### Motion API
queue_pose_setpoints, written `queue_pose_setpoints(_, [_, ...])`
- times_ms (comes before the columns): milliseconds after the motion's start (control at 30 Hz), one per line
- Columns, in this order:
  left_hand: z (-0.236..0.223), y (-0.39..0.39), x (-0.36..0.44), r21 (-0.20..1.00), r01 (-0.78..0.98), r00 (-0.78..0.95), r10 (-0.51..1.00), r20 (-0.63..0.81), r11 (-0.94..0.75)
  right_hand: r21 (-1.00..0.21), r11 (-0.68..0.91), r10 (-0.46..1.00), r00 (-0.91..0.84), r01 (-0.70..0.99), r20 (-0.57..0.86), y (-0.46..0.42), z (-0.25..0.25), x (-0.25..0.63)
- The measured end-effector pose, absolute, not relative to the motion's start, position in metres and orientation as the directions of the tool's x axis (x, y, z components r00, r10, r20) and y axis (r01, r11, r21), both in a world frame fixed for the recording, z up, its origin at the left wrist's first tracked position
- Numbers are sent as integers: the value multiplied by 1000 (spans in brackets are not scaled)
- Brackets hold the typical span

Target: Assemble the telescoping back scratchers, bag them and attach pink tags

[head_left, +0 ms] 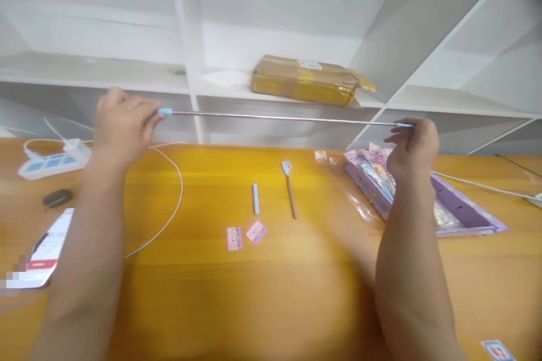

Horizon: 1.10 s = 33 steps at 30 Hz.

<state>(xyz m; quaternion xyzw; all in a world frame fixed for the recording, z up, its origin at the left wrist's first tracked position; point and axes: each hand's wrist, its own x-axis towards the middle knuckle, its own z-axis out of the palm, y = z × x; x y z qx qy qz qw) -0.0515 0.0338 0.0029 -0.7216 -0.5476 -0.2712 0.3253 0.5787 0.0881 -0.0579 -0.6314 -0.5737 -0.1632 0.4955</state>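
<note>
A thin telescopic metal rod (271, 117) with light blue ends stretches nearly level above the back of the table. My left hand (125, 118) pinches its left blue end, and my right hand (415, 144) grips the other end, with some fingers apart from it. Below the rod lie a back scratcher piece (290, 189) with a pale claw head on a metal shaft, and a light blue tube (256, 198). Two small pink cards, the left card (234, 238) and the right card (256, 232), rest in front of the tube.
A purple box (461, 208) holding plastic-wrapped items stands behind my right forearm. Left are a power strip (53, 164), a white cable (180, 180), a black object (57, 198) and a phone (48, 251). A taped brown parcel (305, 80) sits on the white shelf (148, 76).
</note>
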Motion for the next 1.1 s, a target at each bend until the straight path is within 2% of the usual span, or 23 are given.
queue_pose_setpoints(100, [3, 33, -49, -185, 966, 258, 620, 741, -180, -421, 212, 554, 246, 882, 796, 90, -59, 579])
queue_pose_setpoints(333, [5, 31, -51, -226, 951, 308, 609, 731, -210, -470, 173, 547, 313, 866, 777, 89, -59, 581])
queue_pose_setpoints(467, [8, 28, -48, -229, 933, 352, 578, 736, -276, -471, 212, 573, 282, 856, 770, 88, -57, 576])
queue_pose_setpoints(633, [5, 24, -19, -255, 899, 424, 561, 711, -355, -399, 291, 634, 137, 870, 761, 91, -60, 543])
queue_pose_setpoints(867, [0, 22, -2, -210, 896, 421, 601, 679, -391, -179, 383, 603, -98, 906, 791, 83, -60, 496])
queue_pose_setpoints(1100, [-3, 15, 25, -273, 856, 498, 556, 665, -439, -210, 404, 661, -125, 890, 740, 67, -56, 456])
